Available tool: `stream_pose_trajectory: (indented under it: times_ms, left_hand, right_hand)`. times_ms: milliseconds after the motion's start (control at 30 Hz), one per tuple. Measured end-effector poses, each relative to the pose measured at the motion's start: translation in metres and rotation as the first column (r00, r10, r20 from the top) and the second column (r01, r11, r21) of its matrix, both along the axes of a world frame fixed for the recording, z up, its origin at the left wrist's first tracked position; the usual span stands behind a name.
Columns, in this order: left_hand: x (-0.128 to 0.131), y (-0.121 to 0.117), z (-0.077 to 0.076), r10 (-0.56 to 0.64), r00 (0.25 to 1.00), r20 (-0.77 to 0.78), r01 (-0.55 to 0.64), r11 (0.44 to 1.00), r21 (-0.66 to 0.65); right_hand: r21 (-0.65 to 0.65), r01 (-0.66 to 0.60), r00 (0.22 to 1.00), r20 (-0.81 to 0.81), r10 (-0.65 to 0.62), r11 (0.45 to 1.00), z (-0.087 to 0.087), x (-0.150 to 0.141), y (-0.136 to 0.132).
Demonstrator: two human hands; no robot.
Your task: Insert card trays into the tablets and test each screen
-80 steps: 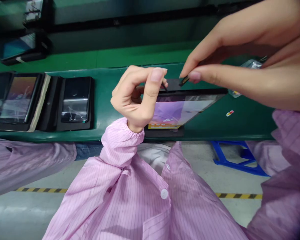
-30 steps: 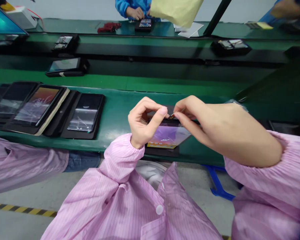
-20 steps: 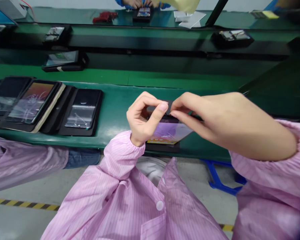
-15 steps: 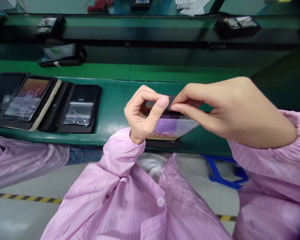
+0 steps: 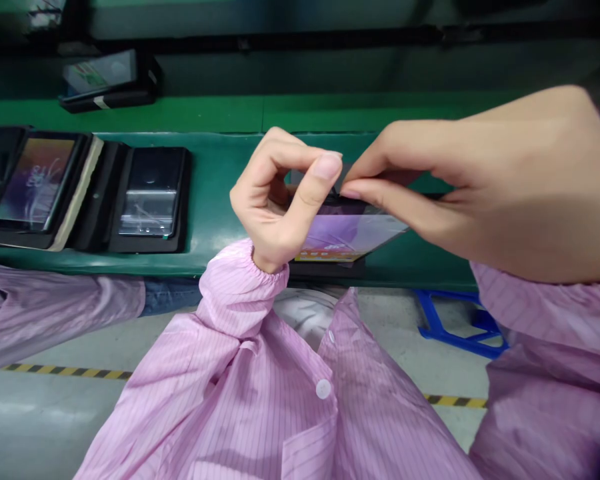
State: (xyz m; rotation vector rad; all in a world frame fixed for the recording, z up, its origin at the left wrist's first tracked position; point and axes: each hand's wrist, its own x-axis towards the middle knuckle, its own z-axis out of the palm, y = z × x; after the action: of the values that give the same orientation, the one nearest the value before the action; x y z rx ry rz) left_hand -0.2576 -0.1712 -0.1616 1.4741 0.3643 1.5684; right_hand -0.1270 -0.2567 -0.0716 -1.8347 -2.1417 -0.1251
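Note:
In the head view, a tablet (image 5: 347, 235) with a lit purple and orange screen lies on a dark pad (image 5: 327, 269) at the front of the green bench. My left hand (image 5: 286, 193) is over the tablet's left side, thumb and forefinger pinched together. From the right, my right hand (image 5: 473, 183) reaches across the tablet's right side, its thumb and forefinger also closed. The two pairs of fingertips are close together above the tablet's far edge. Something small and dark shows between them, too small to name. Parts of the tablet are hidden behind both hands.
To the left on the bench (image 5: 220, 200) are a tablet with a lit screen (image 5: 36, 180) and a dark-screened device (image 5: 150, 190) on black pads. Another device (image 5: 105, 73) rests on a black block farther back. A blue stool (image 5: 450, 327) stands below. Someone's sleeve (image 5: 60, 307) is at left.
The bench and its devices have shifted up in the view. Both hands stay pinched near each other and appear slightly larger; my right hand reaches higher in the picture.

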Motion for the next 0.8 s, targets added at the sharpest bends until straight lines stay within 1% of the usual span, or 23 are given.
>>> stream_pose_trajectory:
  times_ms: [67,133,233,300,467,667,800]
  left_hand:
    - [0.001,0.0022,-0.002,-0.065,0.997,0.044,0.065,0.998,-0.005]
    - [0.0025,0.0046,-0.0041,-0.086,0.993,0.084,0.085,0.996,0.024]
    - [0.0034,0.0055,-0.0046,-0.025,0.997,0.071,0.02,0.997,0.074]
    - [0.0024,0.0045,-0.0032,-0.01,0.999,0.043,0.007,0.997,0.078]
    - [-0.0005,0.0034,-0.001,-0.024,0.999,0.034,0.024,1.0,0.02]
    - [0.0002,0.0036,-0.0024,-0.074,0.996,0.051,0.077,0.995,-0.057]
    - [0.0009,0.0025,-0.0014,-0.066,0.997,0.047,0.07,0.995,-0.069]
  right_hand:
    - [0.009,-0.01,1.0,0.014,0.01,1.0,0.0003,0.0012,0.0007]
    - [0.011,-0.033,0.999,0.035,0.033,0.999,0.0004,0.0021,0.0018]
    - [-0.008,-0.071,0.994,0.079,0.072,0.997,0.0008,0.0027,0.0036]
    - [-0.027,-0.084,0.992,0.096,0.087,0.996,0.0018,0.0029,0.0044]
    - [-0.063,-0.077,0.99,0.114,0.084,0.995,0.0041,0.0036,0.005]
    - [-0.091,-0.057,0.99,0.122,0.068,0.994,0.0005,0.0037,0.0054]
    - [-0.08,-0.078,0.996,0.046,0.082,0.994,0.0002,0.0048,0.0028]
